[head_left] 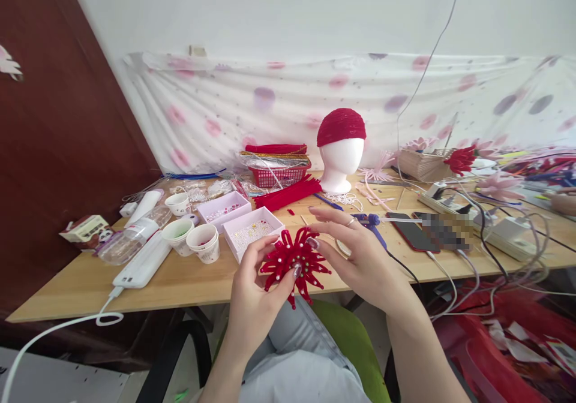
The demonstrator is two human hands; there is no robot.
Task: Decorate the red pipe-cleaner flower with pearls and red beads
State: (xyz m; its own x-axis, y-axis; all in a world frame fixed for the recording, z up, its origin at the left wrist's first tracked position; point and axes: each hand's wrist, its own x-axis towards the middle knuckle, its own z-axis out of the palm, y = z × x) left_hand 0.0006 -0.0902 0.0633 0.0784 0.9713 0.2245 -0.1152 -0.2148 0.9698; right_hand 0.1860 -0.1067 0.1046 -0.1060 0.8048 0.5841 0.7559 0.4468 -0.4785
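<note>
A red fuzzy pipe-cleaner flower (279,265) with many looped petals and small white and green beads is held above my lap, near the table's front edge. My left hand (258,295) grips it from the left, its thumb pressed on the beaded centre and its fingers behind. At the upper right petals, my right hand (355,253) has its thumb and forefinger closed about a petal; the other fingers stretch out above. Just behind the flower lies a white box (229,235) of pearly beads.
Paper cups (203,244), a second bead box (238,197) and a white power bank-like device (141,265) stand left. Behind are red pipe cleaners (288,193) and a white foam head (339,160). Rightward lie a blue glue gun (369,222), phones (411,232) and corded power strips (495,238).
</note>
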